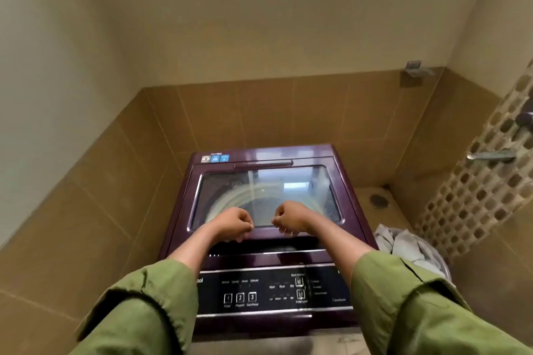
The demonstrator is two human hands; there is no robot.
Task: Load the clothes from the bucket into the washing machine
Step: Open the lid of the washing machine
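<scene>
The left hand point(235, 223) is curled over the near edge of the lid point(265, 196), and the right hand point(291, 217) is curled just beside it (whether either truly grips the edge or merely rests there, I cannot tell). The lid lies flat and closed on the purple washer point(354, 202), its long axis running left to right. The bucket point(441, 265) stands low to the right of the washer, nearer the right hand, heaped with crumpled pale grey clothes point(403, 245).
</scene>
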